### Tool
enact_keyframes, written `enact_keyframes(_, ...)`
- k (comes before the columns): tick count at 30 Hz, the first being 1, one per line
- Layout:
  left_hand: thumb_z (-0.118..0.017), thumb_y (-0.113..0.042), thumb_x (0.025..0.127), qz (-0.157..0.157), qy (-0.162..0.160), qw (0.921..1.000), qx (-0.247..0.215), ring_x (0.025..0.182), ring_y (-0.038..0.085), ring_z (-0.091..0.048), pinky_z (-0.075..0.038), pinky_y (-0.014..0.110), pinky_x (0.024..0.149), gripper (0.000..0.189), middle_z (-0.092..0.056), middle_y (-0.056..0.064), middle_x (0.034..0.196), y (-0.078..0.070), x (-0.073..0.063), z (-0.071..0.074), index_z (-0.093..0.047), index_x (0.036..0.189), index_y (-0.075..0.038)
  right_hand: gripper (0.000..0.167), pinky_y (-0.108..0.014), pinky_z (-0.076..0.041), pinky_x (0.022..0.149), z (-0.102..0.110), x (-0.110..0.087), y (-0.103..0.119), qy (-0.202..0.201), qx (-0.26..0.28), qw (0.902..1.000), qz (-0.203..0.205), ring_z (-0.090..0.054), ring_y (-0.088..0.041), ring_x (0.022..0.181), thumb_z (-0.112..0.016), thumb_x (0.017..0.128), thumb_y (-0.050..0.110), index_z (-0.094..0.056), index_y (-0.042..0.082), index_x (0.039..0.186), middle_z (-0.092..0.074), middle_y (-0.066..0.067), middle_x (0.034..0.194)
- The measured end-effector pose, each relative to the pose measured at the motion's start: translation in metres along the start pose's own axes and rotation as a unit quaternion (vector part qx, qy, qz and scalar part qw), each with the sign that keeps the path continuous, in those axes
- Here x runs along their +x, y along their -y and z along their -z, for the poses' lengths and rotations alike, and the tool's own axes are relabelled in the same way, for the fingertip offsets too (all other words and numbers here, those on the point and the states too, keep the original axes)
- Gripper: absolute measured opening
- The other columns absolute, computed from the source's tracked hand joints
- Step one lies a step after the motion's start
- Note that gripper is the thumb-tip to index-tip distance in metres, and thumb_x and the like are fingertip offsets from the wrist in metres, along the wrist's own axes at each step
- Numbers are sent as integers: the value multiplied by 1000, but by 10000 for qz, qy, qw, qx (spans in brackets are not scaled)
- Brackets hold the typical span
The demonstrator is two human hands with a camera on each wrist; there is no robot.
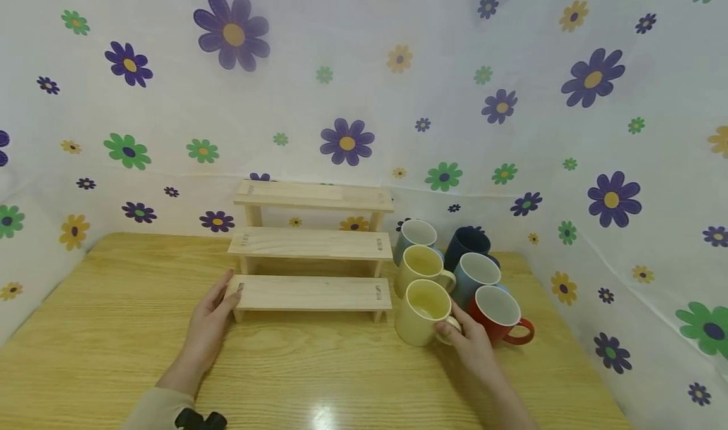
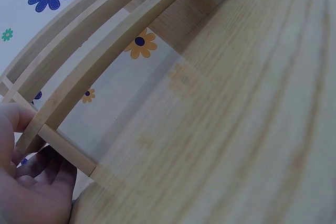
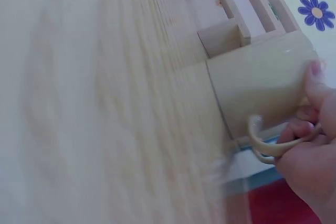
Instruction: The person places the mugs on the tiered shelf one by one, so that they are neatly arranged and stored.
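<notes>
A three-step wooden shelf stands on the table. My left hand grips the left end of its lowest step; in the left wrist view the thumb lies over the board and the fingers reach below it. To the right of the shelf, my right hand holds a pale yellow mug by its handle, which points right. The right wrist view shows fingers curled through that handle and the thumb against the mug's side. A second yellow mug stands directly behind.
A red mug with a white inside sits just right of my right hand. Behind it are a light blue mug and a navy mug. Another light blue mug is at the back left. A flowered cloth hangs behind the table.
</notes>
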State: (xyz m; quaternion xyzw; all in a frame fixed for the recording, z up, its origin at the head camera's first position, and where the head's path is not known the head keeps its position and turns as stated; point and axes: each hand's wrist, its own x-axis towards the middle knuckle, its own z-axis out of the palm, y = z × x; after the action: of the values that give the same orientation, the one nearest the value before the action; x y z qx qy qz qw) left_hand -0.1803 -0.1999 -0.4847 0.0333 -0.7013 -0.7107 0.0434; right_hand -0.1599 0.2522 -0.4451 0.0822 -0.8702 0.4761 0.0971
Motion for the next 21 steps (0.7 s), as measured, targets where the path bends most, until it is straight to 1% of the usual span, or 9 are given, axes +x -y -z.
enact_keyframes(4,-52,-32,100,-60,28,9999,84,143,22,-13,-26,14,106,64,-12,5,158,0,0,1,-21,153,-12,52,-7,-40,82,-7,-2,-6,-405,744,9963,-165,-52,0,97,-65,87,3,-49,-6,135,-56,-25,127)
enact_keyframes(7,-52,-32,100,-40,30,9999,106,143,21,-12,-26,14,106,64,-12,4,158,0,0,1,-21,153,-13,51,-9,-44,84,-13,-4,-5,-756,1488,9833,-728,-53,2,101,-66,88,3,-48,-5,135,-53,-21,131)
enact_keyframes(9,-52,-32,100,-27,28,9999,107,143,22,-13,-26,13,106,64,-13,4,158,-1,-1,1,-21,153,-13,50,-11,-46,84,-18,-5,-4,-1065,2107,9665,-1003,-55,2,102,-67,87,1,-49,-5,133,-58,-11,127)
enact_keyframes(11,-52,-32,100,-10,22,9999,109,143,22,-14,-27,13,105,64,-13,4,158,-1,-1,1,-21,153,-13,48,-14,-47,87,-22,-5,-4,-1320,2833,9430,-1146,-56,1,106,-66,87,-1,-48,-7,132,-62,0,122)
enact_keyframes(13,-52,-32,100,8,25,10000,94,143,22,-14,-27,13,105,64,-13,4,158,-2,-1,0,-21,153,-13,43,-16,-47,89,-25,-5,-4,-1489,3483,9205,-961,-56,-1,108,-65,86,-6,-51,-8,127,-65,7,116)
enact_keyframes(14,-51,-32,100,14,29,10000,86,143,23,-15,-28,13,105,64,-13,4,158,-2,-1,0,-21,153,-12,40,-16,-47,90,-26,-6,-5,-1538,3710,9118,-850,-57,-1,109,-64,86,-8,-53,-7,125,-66,10,112)
enact_keyframes(16,-51,-32,100,23,31,10000,79,143,22,-15,-28,14,105,65,-13,3,158,-2,-1,0,-21,153,-12,36,-17,-46,91,-27,-6,-5,-1574,4147,8940,-625,-57,-3,110,-61,86,-12,-58,-3,121,-67,7,111)
enact_keyframes(18,-52,-32,100,27,31,10000,66,143,22,-14,-27,15,106,65,-13,3,158,-2,-1,1,-21,153,-12,34,-17,-47,90,-28,-6,-5,-1580,4418,8817,-487,-58,-5,108,-60,87,-14,-65,1,116,-68,4,110)
enact_keyframes(21,-52,-32,100,30,43,10000,24,143,21,-11,-25,17,108,65,-12,2,158,-1,-1,1,-21,153,-12,34,-18,-50,85,-29,-7,-3,-1588,4630,8713,-361,-61,-8,104,-57,87,-17,-71,4,110,-70,0,107)
